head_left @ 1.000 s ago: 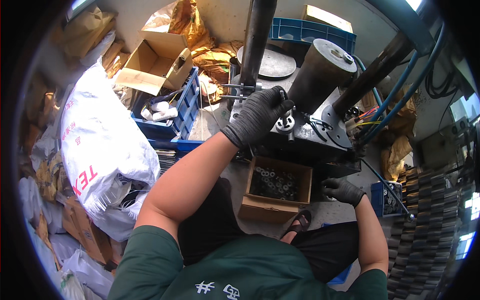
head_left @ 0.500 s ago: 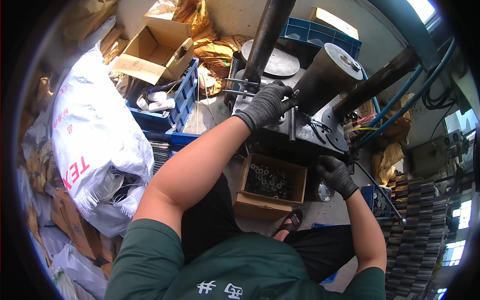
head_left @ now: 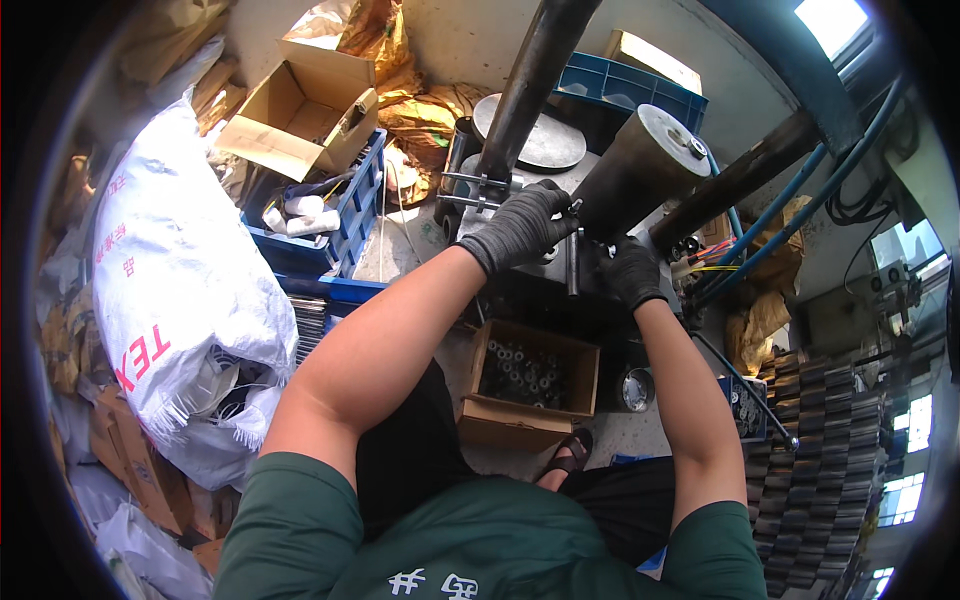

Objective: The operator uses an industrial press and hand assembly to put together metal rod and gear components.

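My left hand, in a dark grey knit glove, is closed at the machine, with the tip of a small metal piece showing at its fingertips. Just below those fingers hangs a short metal rod. My right hand, gloved alike, reaches the front edge of the machine, its fingers curled near a small bright spot; what they hold is hidden. Behind both hands a thick dark metal cylinder leans over the machine. A steel post rises left of it, beside a clamp with thin rods.
Under the machine stands a cardboard box of small metal rings. At left are a white woven sack and a blue crate carrying an open carton. Stacked metal pieces and blue hoses are at right.
My right hand has moved up and left from above the floor to the machine's front, beside the left hand. My left hand keeps its place at the machine. The whole view has shifted slightly.
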A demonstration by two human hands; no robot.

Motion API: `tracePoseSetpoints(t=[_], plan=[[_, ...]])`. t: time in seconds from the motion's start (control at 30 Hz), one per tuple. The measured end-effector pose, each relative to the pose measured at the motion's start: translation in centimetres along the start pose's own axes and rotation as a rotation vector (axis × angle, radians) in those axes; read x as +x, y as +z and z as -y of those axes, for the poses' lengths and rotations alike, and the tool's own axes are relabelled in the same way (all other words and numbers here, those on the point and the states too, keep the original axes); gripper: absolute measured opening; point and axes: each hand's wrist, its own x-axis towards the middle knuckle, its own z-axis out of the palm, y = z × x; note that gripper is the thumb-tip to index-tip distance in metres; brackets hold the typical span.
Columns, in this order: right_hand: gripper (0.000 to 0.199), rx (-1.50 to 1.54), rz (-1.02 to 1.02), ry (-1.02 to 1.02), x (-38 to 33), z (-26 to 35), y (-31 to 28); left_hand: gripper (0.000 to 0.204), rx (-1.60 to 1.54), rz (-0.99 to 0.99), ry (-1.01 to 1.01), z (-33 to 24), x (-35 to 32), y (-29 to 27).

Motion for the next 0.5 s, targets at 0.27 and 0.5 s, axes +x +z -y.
tracePoseSetpoints(t=[0.27,0.5], plan=[[0.032,0.113,0.055,-0.047,-0.8,0.2,-1.5,0.036,0.039,0.012,0.012,0.5,-0.1,-0.6],[0.021,0.310,-0.414,-0.470,-1.5,1.1,-10.5,0.035,0.067,0.069,0.024,1.2,-0.7,0.5]])
